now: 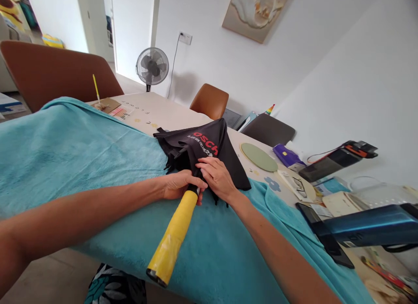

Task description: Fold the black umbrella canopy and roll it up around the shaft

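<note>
A folded black umbrella with red and white lettering lies on a turquoise towel spread over the table. Its yellow handle points toward me and sticks out past the table's near edge. My left hand is closed around the shaft just above the handle. My right hand rests on the black canopy fabric beside it, fingers bent and pressing the folds together near the shaft.
Brown chairs stand behind the table, a fan by the wall. To the right lie a green round mat, a purple item, papers, a black device and a blue glossy object.
</note>
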`<state>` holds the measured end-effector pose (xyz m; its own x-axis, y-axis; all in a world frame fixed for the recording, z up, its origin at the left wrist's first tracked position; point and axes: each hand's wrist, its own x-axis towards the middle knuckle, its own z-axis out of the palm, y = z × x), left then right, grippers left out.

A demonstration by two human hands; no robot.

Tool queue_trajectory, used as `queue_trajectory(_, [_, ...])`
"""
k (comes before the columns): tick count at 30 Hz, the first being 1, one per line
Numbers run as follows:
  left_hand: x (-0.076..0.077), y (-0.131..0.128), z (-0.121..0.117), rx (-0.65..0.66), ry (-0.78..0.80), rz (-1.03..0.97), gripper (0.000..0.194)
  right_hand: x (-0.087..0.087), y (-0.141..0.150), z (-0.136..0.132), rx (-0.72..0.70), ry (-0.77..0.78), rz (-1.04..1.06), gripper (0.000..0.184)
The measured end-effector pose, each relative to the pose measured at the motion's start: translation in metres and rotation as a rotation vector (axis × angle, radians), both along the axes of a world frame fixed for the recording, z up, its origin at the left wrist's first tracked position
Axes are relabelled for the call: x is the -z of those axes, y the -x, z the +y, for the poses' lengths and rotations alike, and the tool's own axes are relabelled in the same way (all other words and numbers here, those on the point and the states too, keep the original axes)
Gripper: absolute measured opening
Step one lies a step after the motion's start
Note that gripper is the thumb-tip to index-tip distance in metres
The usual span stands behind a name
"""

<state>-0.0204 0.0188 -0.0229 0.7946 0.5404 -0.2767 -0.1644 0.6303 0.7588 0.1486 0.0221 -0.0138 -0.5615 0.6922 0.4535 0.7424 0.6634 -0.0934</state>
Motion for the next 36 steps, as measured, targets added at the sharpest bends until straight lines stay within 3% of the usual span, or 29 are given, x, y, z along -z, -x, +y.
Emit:
queue_trajectory(7, [0.005,-0.007,0.001,-0.108,-0.066,0.279,0.016,0.0,0.006,0.004,-0.034,0.067,-0.026,0.026])
queue_trajectory(17, [-0.01,-0.004,-0.004,-0.151,-0.429,0.632,0.017,-0.001,0.014,0.013,-0.088,0.1,-0.094,0.027])
queue_trajectory(22, [-0.009,-0.004,-0.007,-0.176,-0.534,0.645,0.019,-0.003,0.021,0.013,-0.061,0.132,-0.147,0.025])
queue_trajectory(25, [-0.009,-0.004,-0.007,-0.18,-0.439,0.604,0.021,-0.011,0.023,0.009,-0.052,0.15,-0.122,0.025])
queue_trajectory(28, [-0.013,-0.003,-0.004,-0.164,-0.279,0.524,0.021,-0.033,0.015,0.002,0.026,0.057,0.036,0.024])
queue_trajectory(33, [-0.02,0.002,0.004,-0.16,0.072,0.017,0.017,-0.076,-0.033,-0.012,0.385,-0.257,0.436,0.022])
queue_trajectory(36, [-0.016,0.001,0.0,-0.169,0.194,-0.182,0.017,-0.081,-0.064,-0.018,0.568,-0.314,0.634,0.023])
